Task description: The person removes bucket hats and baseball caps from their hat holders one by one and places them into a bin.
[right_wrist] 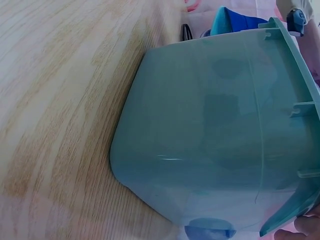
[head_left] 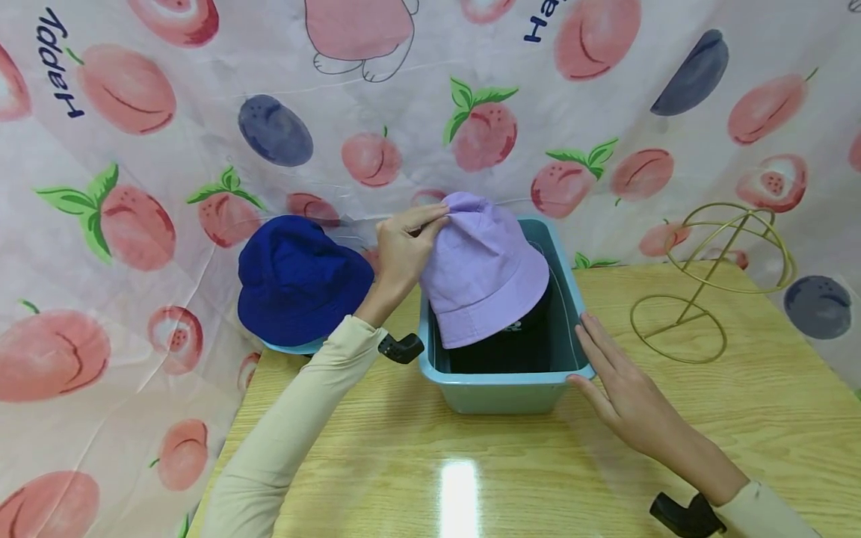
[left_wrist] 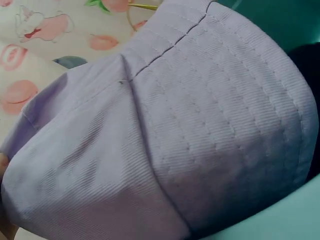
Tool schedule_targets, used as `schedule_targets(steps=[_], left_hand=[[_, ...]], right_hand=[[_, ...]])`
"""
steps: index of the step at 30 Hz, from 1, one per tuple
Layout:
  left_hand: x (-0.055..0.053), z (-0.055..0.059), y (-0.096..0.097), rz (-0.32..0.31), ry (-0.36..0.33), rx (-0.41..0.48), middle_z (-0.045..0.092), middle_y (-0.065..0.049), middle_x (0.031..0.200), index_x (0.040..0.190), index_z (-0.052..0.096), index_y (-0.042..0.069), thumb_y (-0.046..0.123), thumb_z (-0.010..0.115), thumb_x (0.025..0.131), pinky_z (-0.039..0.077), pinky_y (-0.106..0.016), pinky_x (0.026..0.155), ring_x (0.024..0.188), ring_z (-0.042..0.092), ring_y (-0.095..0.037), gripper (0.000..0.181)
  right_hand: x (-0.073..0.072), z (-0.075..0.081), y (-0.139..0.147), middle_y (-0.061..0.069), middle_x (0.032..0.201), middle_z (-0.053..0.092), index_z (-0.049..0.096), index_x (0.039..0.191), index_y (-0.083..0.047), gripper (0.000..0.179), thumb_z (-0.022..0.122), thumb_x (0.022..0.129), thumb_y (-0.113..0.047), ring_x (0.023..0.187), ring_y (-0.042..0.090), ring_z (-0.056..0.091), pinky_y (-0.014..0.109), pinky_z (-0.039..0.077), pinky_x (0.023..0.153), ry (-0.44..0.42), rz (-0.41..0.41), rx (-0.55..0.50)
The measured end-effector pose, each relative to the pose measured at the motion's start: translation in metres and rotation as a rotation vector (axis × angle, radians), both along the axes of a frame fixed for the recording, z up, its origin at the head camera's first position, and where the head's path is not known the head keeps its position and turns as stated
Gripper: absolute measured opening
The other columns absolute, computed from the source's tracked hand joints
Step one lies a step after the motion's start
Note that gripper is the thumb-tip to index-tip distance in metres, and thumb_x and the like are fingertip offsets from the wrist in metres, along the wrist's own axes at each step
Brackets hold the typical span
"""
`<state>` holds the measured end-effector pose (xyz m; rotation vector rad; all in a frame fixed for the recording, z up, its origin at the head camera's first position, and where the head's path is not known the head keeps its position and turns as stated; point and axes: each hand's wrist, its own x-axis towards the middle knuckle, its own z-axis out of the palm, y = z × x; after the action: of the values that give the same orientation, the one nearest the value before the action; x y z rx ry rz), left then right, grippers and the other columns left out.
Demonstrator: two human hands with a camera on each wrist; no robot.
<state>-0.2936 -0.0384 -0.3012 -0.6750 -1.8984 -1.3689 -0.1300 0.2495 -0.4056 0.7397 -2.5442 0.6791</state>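
A lilac bucket hat (head_left: 480, 269) hangs over the left part of a teal plastic bin (head_left: 498, 396), its brim inside the rim. My left hand (head_left: 406, 246) pinches the hat's crown near the top. In the left wrist view the stitched brim of the hat (left_wrist: 215, 105) fills most of the picture. Something black (head_left: 480, 355) lies in the bin beneath the hat, with a small white mark on it. My right hand (head_left: 622, 388) rests against the bin's right rim with straight fingers. The bin's outer wall (right_wrist: 195, 130) shows in the right wrist view.
Left of the bin, a dark blue bucket hat (head_left: 296, 284) sits on a light blue item. A gold wire stand (head_left: 699, 291) with rings is on the wooden table (head_left: 390, 463) at right. A peach-print cloth (head_left: 417, 97) hangs behind.
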Motion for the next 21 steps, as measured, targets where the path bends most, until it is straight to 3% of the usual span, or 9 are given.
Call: schedule_targets(steps=[5,12,17,21], left_hand=[[0.003,-0.009,0.007,-0.056,-0.008,-0.061,0.072,-0.012,0.091,0.089,0.076,-0.001,0.002,0.075,0.079,0.051,-0.022,0.083,0.093,0.068,-0.019,0.010],[0.010,-0.012,0.022,-0.144,-0.018,-0.267,0.071,-0.011,0.099,0.091,0.076,0.001,0.007,0.074,0.082,0.048,-0.019,0.087,0.098,0.066,-0.017,0.011],[0.010,-0.011,0.019,-0.142,-0.014,-0.300,0.071,-0.012,0.099,0.090,0.076,0.000,0.004,0.073,0.082,0.047,-0.019,0.087,0.098,0.066,-0.020,0.009],[0.008,-0.014,0.011,-0.131,0.039,-0.338,0.071,-0.013,0.098,0.088,0.076,-0.002,0.000,0.071,0.082,0.048,-0.020,0.087,0.097,0.066,-0.023,0.008]], right_hand=[[0.000,-0.001,-0.001,0.016,0.154,0.023,0.030,0.146,0.001,0.065,0.060,0.094,-0.023,0.140,0.028,0.023,0.013,0.010,0.108,0.003,0.008,-0.017],[-0.001,-0.001,-0.001,0.018,0.153,0.023,0.031,0.145,0.003,0.064,0.059,0.094,-0.022,0.140,0.028,0.023,0.011,0.010,0.107,0.027,0.023,-0.026],[-0.002,-0.001,-0.001,0.019,0.153,0.024,0.031,0.145,0.003,0.062,0.058,0.096,-0.024,0.140,0.029,0.023,0.011,0.010,0.107,0.041,0.035,-0.031],[-0.003,-0.002,-0.002,0.019,0.152,0.024,0.032,0.145,0.003,0.062,0.057,0.096,-0.025,0.140,0.029,0.024,0.011,0.011,0.107,0.046,0.037,-0.033]])
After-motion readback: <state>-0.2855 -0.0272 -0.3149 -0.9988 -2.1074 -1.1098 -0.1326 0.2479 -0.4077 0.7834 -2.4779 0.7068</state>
